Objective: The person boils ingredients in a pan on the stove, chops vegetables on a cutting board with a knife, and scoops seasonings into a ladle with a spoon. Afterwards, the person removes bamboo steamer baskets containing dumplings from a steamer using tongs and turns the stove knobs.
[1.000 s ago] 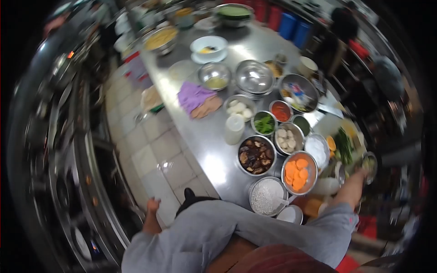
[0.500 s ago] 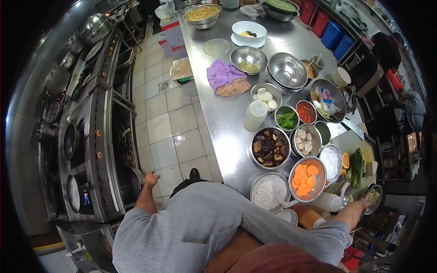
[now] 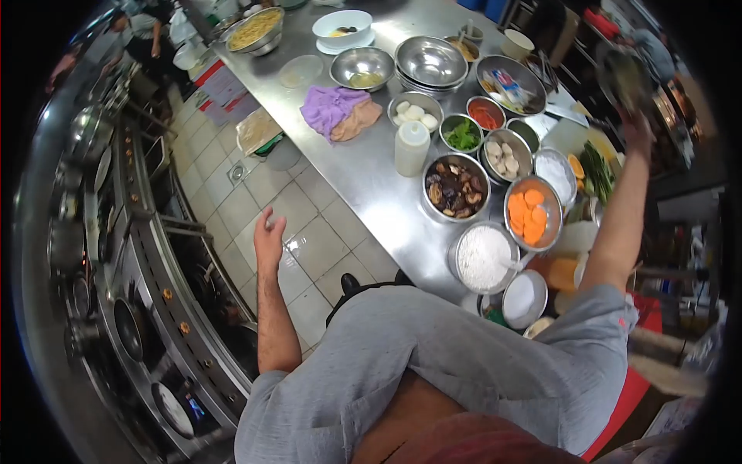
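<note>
My right hand [image 3: 637, 130], at the far right, grips a metal bowl [image 3: 616, 71] blurred by motion. Its contents are smeared, and it is lifted above the table's right end. My left hand [image 3: 269, 238] hangs over the tiled floor with its fingers apart and nothing in it. Below my right arm are a bowl of orange carrot slices [image 3: 527, 225], a bowl of white powder [image 3: 555, 175] and green leafy stalks [image 3: 597, 172]. Closer to my body stand a bowl of white flour-like powder [image 3: 482, 261] and a smaller bowl of white grains [image 3: 519, 300].
The steel table [image 3: 363, 203] also bears a bowl of dark mushrooms [image 3: 454, 187], a squeeze bottle [image 3: 412, 150], a purple cloth [image 3: 332, 112] and a knife [image 3: 568, 114]. Stoves with pans [image 3: 130, 329] line the left. People [image 3: 143, 42] stand at the far left.
My right hand has raised the bowl from beside the table's right end, moving it up and away from me. My left hand has moved forward. The whole view has turned.
</note>
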The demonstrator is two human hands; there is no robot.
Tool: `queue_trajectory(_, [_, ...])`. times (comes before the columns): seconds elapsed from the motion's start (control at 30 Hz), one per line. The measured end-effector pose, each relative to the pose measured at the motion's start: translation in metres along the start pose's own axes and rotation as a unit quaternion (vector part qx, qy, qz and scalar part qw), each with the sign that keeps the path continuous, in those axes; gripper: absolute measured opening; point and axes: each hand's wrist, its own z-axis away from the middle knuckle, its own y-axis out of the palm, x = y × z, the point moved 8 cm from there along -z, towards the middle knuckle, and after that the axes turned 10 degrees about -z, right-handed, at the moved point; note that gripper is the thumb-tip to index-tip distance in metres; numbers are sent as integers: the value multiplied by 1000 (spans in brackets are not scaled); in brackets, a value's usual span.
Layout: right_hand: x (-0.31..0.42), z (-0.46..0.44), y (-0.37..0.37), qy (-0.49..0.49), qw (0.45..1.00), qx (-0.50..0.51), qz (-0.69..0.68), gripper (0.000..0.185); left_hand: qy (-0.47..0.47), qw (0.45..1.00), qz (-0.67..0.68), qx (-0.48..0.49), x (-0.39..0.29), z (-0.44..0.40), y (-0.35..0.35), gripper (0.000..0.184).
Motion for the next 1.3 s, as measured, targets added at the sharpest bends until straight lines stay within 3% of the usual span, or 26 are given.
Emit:
queue_trajectory(0.07, [-19, 46, 113, 79, 977, -177, -90, 23, 73, 996, 51, 16, -56, -14, -2, 52])
queue_trajectory(0.13, [-47, 93, 213, 181, 977, -96, -64, 29, 102, 986, 122, 55, -97, -20, -3, 51])
queue_trajectory(0.2, [-63, 172, 312, 188, 981, 17, -39, 24, 114, 965, 216, 100, -137, -15, -4, 51])
queue_trajectory(0.3, [-142, 246, 364, 294, 951, 85, -42, 12, 128, 923, 323, 167, -159, -16, 4, 55])
queue_trajectory(0.33, [-156, 301, 397, 318, 940, 66, -107, 13, 127, 924, 325, 159, -155, -20, 5, 55])
queue_trajectory(0.4, [-191, 375, 431, 395, 908, 95, -97, 13, 83, 851, 459, 241, -144, -21, 19, 67])
queue_trajectory(0.5, [-270, 444, 421, 447, 890, 74, -56, 13, 34, 821, 488, 294, -121, -20, 32, 83])
queue_trajectory(0.6, [-306, 486, 405, 450, 891, 66, 18, 17, -24, 777, 527, 343, -79, -25, 62, 80])
queue_trajectory(0.67, [-317, 488, 395, 440, 894, 57, 66, 21, -46, 799, 528, 286, -53, -31, 78, 70])
queue_trajectory(0.73, [-320, 486, 388, 433, 852, 161, 247, 18, -111, 810, 518, 251, -20, -34, 102, 60])
queue_trajectory(0.77, [-317, 485, 388, 434, 851, 161, 248, 18, -126, 796, 542, 238, -8, -37, 111, 52])
queue_trajectory(0.83, [-296, 467, 398, 310, 809, 241, 438, 20, -100, 805, 547, 206, -5, -44, 116, 50])
queue_trajectory(0.93, [-277, 454, 414, 257, 828, 250, 432, 19, -66, 813, 557, 153, -10, -43, 110, 46])
queue_trajectory(1.07, [-279, 442, 430, 282, 861, 268, 327, 15, -103, 818, 550, 132, -4, -34, 99, 54])
queue_trajectory(1.13, [-294, 438, 414, 389, 911, 92, 99, 14, -103, 809, 568, 107, 12, -30, 91, 57])
queue_trajectory(1.3, [-343, 445, 388, 443, 895, 38, -38, 35, -139, 807, 573, 4, 63, 11, 30, 59])
